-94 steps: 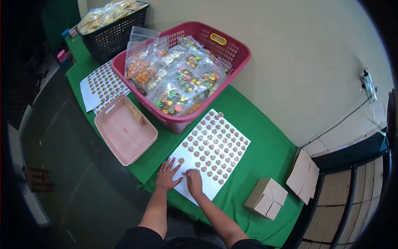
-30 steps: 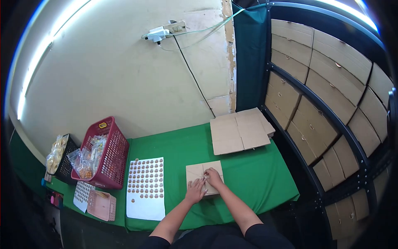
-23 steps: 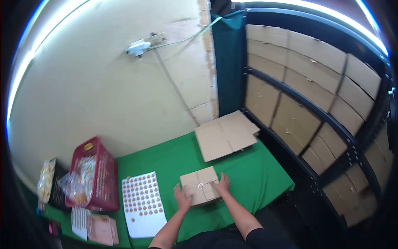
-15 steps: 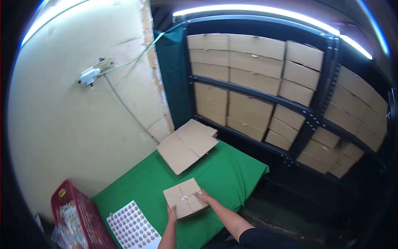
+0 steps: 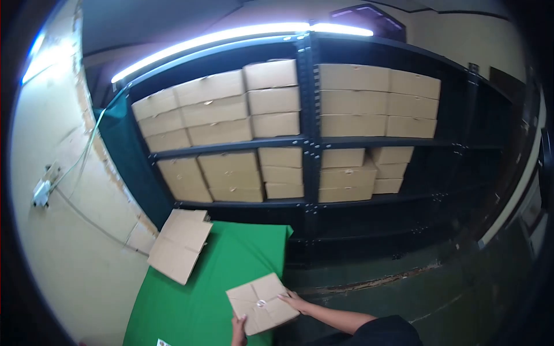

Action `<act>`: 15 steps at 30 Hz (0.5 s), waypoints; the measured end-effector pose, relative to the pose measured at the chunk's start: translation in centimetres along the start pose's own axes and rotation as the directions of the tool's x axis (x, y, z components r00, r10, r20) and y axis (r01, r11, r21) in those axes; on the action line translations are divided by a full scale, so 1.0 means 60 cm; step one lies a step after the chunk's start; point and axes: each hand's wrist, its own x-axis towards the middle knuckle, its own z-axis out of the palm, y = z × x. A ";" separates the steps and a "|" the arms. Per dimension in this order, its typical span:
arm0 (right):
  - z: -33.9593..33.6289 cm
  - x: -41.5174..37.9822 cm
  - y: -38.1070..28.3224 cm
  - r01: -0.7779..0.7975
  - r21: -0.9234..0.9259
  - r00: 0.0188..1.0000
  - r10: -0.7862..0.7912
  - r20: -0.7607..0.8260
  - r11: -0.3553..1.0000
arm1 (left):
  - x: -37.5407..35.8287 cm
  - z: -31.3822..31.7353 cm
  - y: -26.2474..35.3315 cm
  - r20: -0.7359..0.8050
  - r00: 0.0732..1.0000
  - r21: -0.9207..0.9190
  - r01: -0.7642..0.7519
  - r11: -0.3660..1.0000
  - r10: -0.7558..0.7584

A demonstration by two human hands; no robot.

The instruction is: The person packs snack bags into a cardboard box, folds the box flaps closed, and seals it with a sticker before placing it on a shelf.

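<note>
A flat, square cardboard box (image 5: 268,314) with a small round sticker and crease lines on its top is held between both hands near the table's right side. My left hand (image 5: 239,328) grips its lower left edge, thumb on top. At its right edge, my right hand (image 5: 295,302) holds on with the fingers partly over the top. Beneath lies a green cloth-covered table (image 5: 173,311). Flattened cardboard (image 5: 180,245) rests at the table's far left corner. Only a corner of the sticker sheet (image 5: 163,342) shows at the bottom edge.
Dark metal shelves (image 5: 311,104) stand behind the table, with stacked cardboard boxes (image 5: 353,104) on them. At the left is a pale wall (image 5: 52,248) with a plug and cable (image 5: 41,193). Dark green floor (image 5: 381,300) shows at the right.
The view has swung to the right, bringing in more shelving and floor. The red basket and most of the sticker sheet have left the view. Both hands still hold the box, now nearer the table's right edge.
</note>
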 end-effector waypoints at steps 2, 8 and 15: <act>-0.080 -0.038 0.072 -0.026 0.195 0.997 0.040 -0.071 0.980 | -0.001 0.092 -0.006 0.034 0.994 0.153 0.102 0.983 -0.108; -0.314 -0.164 0.211 -0.019 0.437 0.933 0.174 -0.317 0.899 | 0.063 0.331 -0.116 0.486 0.853 0.190 0.110 0.976 -0.190; -0.514 -0.279 0.284 0.086 0.528 0.779 0.273 -0.564 0.845 | 0.069 0.587 -0.195 0.634 0.712 0.218 0.210 0.953 -0.301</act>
